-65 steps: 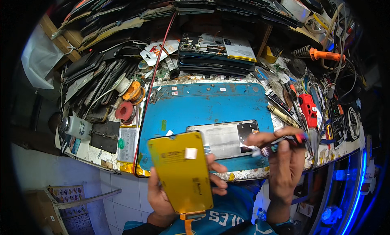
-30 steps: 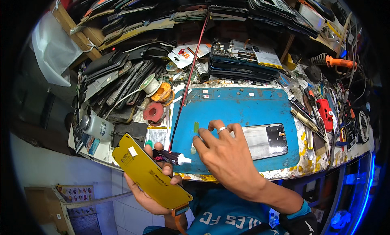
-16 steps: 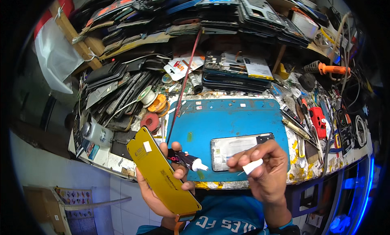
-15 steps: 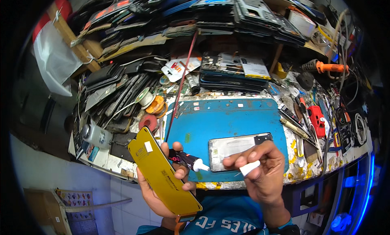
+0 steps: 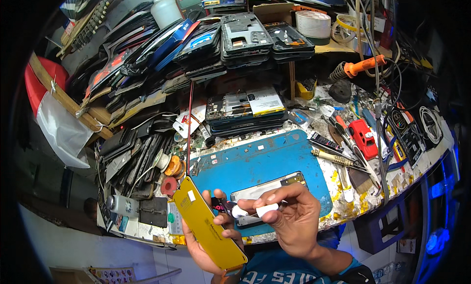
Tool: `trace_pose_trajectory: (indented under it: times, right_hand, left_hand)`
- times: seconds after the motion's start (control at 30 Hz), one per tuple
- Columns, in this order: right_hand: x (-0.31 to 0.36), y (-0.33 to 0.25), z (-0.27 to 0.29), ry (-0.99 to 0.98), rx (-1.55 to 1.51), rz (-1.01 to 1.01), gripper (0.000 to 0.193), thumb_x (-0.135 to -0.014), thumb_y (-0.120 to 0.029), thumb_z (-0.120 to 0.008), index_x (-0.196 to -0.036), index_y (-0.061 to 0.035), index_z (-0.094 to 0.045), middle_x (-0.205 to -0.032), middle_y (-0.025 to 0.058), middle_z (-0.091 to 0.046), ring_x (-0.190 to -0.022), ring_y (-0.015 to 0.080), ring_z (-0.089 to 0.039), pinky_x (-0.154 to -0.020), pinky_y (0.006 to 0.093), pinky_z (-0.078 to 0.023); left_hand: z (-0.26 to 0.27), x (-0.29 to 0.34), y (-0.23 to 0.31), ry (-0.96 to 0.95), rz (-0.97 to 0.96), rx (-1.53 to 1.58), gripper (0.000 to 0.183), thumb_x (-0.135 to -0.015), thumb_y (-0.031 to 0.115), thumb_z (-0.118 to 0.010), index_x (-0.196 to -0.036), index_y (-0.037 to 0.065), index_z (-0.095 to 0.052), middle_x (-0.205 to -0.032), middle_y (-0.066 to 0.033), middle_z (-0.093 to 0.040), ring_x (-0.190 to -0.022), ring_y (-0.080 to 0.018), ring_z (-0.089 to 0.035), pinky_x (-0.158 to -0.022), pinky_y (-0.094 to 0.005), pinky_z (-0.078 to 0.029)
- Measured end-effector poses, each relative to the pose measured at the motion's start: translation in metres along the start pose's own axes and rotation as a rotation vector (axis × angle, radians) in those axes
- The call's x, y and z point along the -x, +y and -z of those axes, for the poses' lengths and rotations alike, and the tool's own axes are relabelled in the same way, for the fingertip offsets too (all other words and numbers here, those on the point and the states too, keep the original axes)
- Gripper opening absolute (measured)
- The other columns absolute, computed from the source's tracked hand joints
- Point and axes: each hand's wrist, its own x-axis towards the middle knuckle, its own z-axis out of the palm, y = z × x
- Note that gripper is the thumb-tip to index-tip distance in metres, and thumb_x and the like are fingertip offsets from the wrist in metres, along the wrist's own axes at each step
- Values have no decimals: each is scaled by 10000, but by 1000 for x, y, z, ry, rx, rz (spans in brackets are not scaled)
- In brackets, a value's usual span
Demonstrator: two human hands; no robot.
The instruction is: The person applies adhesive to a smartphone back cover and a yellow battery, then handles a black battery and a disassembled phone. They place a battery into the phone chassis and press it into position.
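Note:
My left hand (image 5: 195, 248) holds a thin phone screen panel (image 5: 208, 227), its yellow back facing up and a small white label near the top. The same hand also grips a small dark glue tube (image 5: 219, 204) between its fingers, white nozzle (image 5: 239, 212) pointing right. Pinched in my right hand (image 5: 298, 222) is a white cap (image 5: 267, 210), close beside the nozzle; the fingers partly hide the gap between them. Behind my hands, a phone frame (image 5: 244, 192) lies on the blue work mat (image 5: 294, 151), partly covered by my right hand.
Stacked phone parts (image 5: 245, 124) stand behind the mat. Wire spools (image 5: 174, 165) and piled phone panels (image 5: 137, 159) crowd the left. Tweezers, brushes and a red tool (image 5: 362, 138) lie right. An orange-handled soldering iron (image 5: 363, 66) sits in its coiled holder. Loaded shelves rise behind.
My right hand has moved left, bringing the white cap up to the tube's nozzle. My left hand still holds the panel and tube. The view has shifted, showing more of the shelf.

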Motion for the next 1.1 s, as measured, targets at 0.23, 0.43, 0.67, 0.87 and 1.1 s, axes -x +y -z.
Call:
trace_pose_trajectory:
  times: [0.23,0.43,0.67,0.87,1.1]
  right_hand:
    - [1,2,-1,3,-39,30,236,-863,68,-680,-1052,47,-540,-1024,165,-659,-1083,346,-662,-928,366,-566]
    - [1,3,0,6,-13,40,238,-860,98,-666,-1055,47,-541,-1021,165,-658,-1084,344,-660,-936,363,-569]
    - [0,1,-1,3,3,58,243,-856,106,-666,-1053,48,-538,-1022,169,-657,-1080,350,-661,-927,365,-575]
    - [1,2,0,3,62,107,258,-853,104,-671,-1067,59,-535,-1020,173,-659,-1057,350,-672,-919,370,-580]
    - [-4,-1,11,-100,531,341,246,-792,81,-740,-1013,39,-639,-1023,191,-708,-1011,305,-697,-880,369,-581]
  left_hand:
    - [1,0,-1,-4,-10,-13,677,-1028,502,-311,-1531,51,-263,-1534,-112,-275,-1096,-209,-523,-865,-369,-511]
    - [2,-3,0,-29,17,-42,682,-1027,509,-301,-1533,55,-259,-1533,-98,-269,-1098,-199,-525,-859,-368,-514]
    - [4,-4,-2,-33,7,-32,685,-1027,514,-288,-1538,59,-250,-1537,-90,-261,-1091,-195,-527,-858,-372,-514]
    - [8,-2,1,-30,-18,-29,695,-1024,526,-280,-1540,61,-245,-1541,-107,-258,-1089,-222,-527,-846,-418,-510]
    - [13,4,17,-258,-117,-470,730,-1015,573,-252,-1532,57,-260,-1555,-131,-228,-1103,-286,-521,-791,-485,-503]
